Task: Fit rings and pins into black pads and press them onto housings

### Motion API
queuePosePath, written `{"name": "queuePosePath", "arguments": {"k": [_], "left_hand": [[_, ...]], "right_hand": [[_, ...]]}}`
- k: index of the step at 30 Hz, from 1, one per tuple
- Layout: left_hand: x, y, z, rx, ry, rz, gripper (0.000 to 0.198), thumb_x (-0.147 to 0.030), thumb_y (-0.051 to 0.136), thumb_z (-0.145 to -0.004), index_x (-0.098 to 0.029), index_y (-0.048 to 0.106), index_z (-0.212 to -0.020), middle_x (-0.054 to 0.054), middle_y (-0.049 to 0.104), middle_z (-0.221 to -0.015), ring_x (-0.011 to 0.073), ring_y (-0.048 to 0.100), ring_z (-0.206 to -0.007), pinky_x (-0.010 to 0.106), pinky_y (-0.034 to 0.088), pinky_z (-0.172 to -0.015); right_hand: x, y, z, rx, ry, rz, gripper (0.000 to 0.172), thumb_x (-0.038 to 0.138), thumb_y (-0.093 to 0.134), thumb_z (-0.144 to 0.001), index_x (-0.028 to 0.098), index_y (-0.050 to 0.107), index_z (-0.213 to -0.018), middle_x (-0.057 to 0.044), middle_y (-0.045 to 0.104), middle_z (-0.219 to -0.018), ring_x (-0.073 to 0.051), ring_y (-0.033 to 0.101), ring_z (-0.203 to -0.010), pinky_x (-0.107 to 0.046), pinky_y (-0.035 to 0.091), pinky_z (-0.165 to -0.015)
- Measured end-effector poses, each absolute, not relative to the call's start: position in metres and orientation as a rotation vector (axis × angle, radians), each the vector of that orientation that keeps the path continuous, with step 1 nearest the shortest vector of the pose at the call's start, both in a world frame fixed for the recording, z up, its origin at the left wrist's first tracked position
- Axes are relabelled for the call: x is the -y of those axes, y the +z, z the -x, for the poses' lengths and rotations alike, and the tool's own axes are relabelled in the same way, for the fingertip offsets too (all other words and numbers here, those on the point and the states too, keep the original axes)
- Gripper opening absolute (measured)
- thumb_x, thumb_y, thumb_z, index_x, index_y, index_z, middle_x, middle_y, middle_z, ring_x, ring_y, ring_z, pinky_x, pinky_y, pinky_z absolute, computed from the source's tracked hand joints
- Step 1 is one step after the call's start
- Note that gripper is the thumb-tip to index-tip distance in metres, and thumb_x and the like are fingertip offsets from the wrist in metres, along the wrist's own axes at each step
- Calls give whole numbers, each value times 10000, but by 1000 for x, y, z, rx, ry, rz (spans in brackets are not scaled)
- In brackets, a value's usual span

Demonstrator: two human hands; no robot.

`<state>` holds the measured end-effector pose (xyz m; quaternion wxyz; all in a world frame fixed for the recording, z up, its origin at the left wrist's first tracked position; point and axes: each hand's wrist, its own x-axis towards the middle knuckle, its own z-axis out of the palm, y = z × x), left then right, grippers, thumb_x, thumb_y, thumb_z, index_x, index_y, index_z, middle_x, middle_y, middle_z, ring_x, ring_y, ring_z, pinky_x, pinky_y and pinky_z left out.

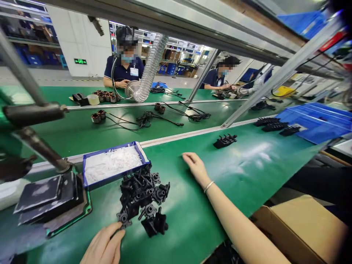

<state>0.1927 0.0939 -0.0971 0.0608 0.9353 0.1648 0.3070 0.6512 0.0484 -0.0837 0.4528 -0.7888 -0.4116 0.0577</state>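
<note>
My left hand [103, 244] is at the bottom, its fingertips closed on the edge of a black plastic part [124, 219] at the near side of a loose pile. The rest of the pile of black plastic parts [140, 192], with round collars and flanges, lies just beyond. My right hand [195, 167], with a bracelet at the wrist, is over the green bench top [187, 234]. Its fingers are drawn together; what they hold, if anything, is hidden. Beyond it to the right stands a short row of black parts [225, 140].
A blue tray [84, 172] of small white pieces sits behind the pile. Left of it is a metal press stand [62, 165] with black blocks [49, 198]. More black rows [275, 126] and a blue bin [324, 121] are far right. Co-workers [123, 69] sit opposite. A cardboard box [305, 227] stands lower right.
</note>
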Motion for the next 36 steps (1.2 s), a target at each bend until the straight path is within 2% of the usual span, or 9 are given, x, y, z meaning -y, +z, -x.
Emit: {"name": "queuePosePath", "arguments": {"k": [3,8,14,18,23,26,30,34,36], "left_hand": [[-86,-85,-194,-574,880,-2760,275,-143,479,-967,-185,582,-1218,127,672,-1187,204,676,-1080,299,574,-922],[-82,-41,-166,-775,863,-2747,388,-103,515,-930,-167,483,-1311,166,592,-1288,246,563,-1254,423,499,-1059],[-116,9,-69,-1313,390,-2784,581,-144,772,-749,-152,489,-1255,171,604,-1284,370,507,-1311,691,299,-1134],[-128,13,-39,-1319,85,-2740,422,-11,705,-756,-151,558,-1126,120,686,-1132,303,641,-1147,621,321,-1152],[-111,1,-64,-1076,218,-2535,386,-181,740,-819,-189,571,-1166,86,673,-1115,262,653,-1063,462,504,-1013],[-88,-18,-82,-991,408,-2293,424,-272,734,-843,-231,557,-1226,74,646,-1139,236,640,-1061,391,549,-932],[-64,-48,-93,-987,644,-1953,510,-318,733,-842,-267,518,-1301,73,609,-1190,234,625,-1122,425,553,-969],[-55,-62,-94,-951,756,-1726,541,-285,733,-843,-278,497,-1330,79,608,-1231,228,636,-1146,433,535,-1006],[-54,-62,-93,-944,738,-1664,574,-263,756,-822,-260,489,-1330,82,644,-1200,230,650,-1131,434,525,-1015]], "right_hand": [[-41,-76,-576,1431,427,1712,562,706,491,-880,209,708,-1029,-78,672,-1029,-209,649,-941,-368,545,-888],[-14,-74,-537,1725,483,1586,306,502,606,-910,242,714,-1030,-95,643,-1130,-233,624,-1091,-407,502,-998],[2,-88,-557,1526,391,1685,441,676,671,-776,248,733,-862,-106,715,-1025,-286,699,-938,-465,588,-856],[9,-46,-510,1112,291,1586,236,471,728,-834,255,646,-884,-109,710,-1016,-234,711,-808,-400,609,-742],[4,-24,-395,1891,88,1381,61,262,615,-941,213,640,-966,-64,623,-909,-180,633,-805,-307,566,-690],[0,-42,-341,2237,179,1370,142,255,614,-941,160,624,-1045,-79,569,-892,-191,580,-754,-317,554,-648],[1,-62,-318,2265,311,1391,620,500,771,-784,140,547,-1236,-113,545,-991,-256,575,-855,-415,573,-738],[4,-68,-325,2014,465,1393,265,283,622,-939,186,533,-1169,-106,536,-1050,-237,575,-976,-390,552,-844],[5,-69,-329,1946,536,1387,181,237,613,-943,205,545,-1107,-99,534,-1074,-231,571,-1025,-383,541,-880]]}}
